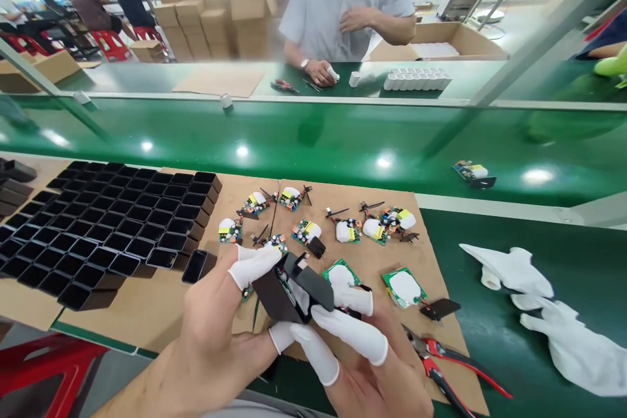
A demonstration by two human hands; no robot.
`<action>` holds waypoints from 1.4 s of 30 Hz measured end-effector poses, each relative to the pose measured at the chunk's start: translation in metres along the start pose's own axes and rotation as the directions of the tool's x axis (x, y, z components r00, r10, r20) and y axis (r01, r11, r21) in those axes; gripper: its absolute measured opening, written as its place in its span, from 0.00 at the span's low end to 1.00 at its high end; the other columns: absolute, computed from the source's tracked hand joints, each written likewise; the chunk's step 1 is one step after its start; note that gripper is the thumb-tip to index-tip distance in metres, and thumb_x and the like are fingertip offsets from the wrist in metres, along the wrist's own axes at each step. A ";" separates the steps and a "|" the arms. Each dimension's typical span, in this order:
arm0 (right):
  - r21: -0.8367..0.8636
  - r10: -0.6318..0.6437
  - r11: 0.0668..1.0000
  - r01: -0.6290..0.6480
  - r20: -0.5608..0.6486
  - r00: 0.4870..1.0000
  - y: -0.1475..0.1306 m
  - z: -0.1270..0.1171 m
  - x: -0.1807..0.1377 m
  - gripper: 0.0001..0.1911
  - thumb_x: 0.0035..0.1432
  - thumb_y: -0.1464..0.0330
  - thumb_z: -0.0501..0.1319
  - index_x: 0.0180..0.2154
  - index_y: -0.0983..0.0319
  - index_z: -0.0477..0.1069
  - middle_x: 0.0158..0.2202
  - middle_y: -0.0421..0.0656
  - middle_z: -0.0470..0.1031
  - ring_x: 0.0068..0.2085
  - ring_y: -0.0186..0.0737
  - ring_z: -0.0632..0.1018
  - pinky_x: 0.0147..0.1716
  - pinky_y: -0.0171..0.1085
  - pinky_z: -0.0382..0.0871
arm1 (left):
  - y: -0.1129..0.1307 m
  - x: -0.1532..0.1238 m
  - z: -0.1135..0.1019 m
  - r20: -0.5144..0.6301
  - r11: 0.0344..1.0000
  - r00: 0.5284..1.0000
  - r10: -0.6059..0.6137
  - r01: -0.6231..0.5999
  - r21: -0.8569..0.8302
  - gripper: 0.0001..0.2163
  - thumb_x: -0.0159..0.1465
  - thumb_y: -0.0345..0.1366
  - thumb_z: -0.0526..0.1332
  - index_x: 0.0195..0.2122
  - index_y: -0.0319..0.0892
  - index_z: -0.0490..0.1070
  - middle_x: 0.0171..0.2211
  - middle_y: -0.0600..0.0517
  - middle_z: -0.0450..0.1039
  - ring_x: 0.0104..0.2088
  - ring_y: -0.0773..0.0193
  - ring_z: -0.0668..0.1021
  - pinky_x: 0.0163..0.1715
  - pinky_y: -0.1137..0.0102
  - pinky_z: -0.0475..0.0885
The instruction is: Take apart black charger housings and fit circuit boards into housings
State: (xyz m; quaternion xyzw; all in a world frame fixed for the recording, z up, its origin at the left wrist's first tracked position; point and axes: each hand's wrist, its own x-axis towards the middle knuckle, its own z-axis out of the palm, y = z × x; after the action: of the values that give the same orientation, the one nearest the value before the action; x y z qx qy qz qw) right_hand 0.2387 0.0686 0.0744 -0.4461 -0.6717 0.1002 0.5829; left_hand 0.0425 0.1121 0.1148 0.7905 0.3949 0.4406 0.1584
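Note:
My left hand [210, 320], with white finger cots on its fingertips, grips a black plastic case [275, 298] from the left side. White and circuit-board parts show inside the case's mouth. In my right hand [362, 346], also in finger cots, is a black end cap [311, 281], tilted at the case opening and not flush with it. Several circuit boards [347, 230] with white pads, yellow parts and black plug pieces lie on the cardboard beyond my hands. One green board [404, 287] with a wired black cap [439, 308] rests to the right.
Rows of open black cases [142, 222] stand at the left. Red-handled pliers [441, 356] and white cloth gloves [553, 313] lie at the right. A green conveyor belt [313, 137] runs across, bearing one board [474, 173]. Opposite, a co-worker [347, 13] sits by white cylinders [416, 80].

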 end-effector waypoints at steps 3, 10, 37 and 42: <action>-0.055 0.019 0.998 -0.013 0.120 0.993 0.014 -0.006 0.013 0.22 0.73 0.76 0.68 0.63 0.53 0.80 0.52 0.48 0.79 0.49 0.46 0.84 0.46 0.42 0.83 | -0.001 0.016 0.015 -0.023 0.995 0.999 0.049 -0.047 0.087 0.23 0.70 0.32 0.73 0.64 0.47 0.71 0.47 0.48 0.82 0.44 0.58 0.86 0.43 0.68 0.84; -0.213 0.192 0.952 -0.220 -0.146 0.971 0.054 -0.032 0.025 0.10 0.77 0.70 0.66 0.55 0.53 0.80 0.45 0.41 0.82 0.43 0.42 0.83 0.48 0.43 0.77 | -0.094 0.123 0.065 0.023 0.911 0.937 -0.350 0.334 0.243 0.25 0.55 0.35 0.83 0.49 0.43 0.76 0.48 0.49 0.82 0.53 0.49 0.83 0.55 0.59 0.79; -0.795 0.631 0.597 -0.111 0.380 0.677 0.114 -0.027 0.043 0.19 0.64 0.63 0.69 0.54 0.64 0.80 0.58 0.55 0.81 0.63 0.62 0.74 0.68 0.57 0.62 | -0.054 0.217 0.262 0.663 0.993 0.746 0.061 -0.110 0.033 0.13 0.77 0.43 0.70 0.55 0.41 0.80 0.51 0.47 0.83 0.47 0.56 0.85 0.50 0.56 0.85; -0.771 0.610 0.624 -0.126 0.380 0.695 0.113 -0.027 0.036 0.28 0.63 0.65 0.68 0.63 0.65 0.76 0.67 0.55 0.77 0.67 0.62 0.71 0.68 0.57 0.63 | -0.038 0.190 0.301 0.753 0.980 0.658 0.013 -0.157 0.121 0.15 0.78 0.44 0.69 0.60 0.42 0.78 0.58 0.44 0.82 0.52 0.53 0.86 0.53 0.53 0.86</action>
State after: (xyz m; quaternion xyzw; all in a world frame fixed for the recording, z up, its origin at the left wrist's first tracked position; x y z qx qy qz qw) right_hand 0.3194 0.1504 0.0335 -0.7079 -0.6934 0.1050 0.0843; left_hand 0.3282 0.3105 0.0318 0.9297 0.2945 0.0471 0.2160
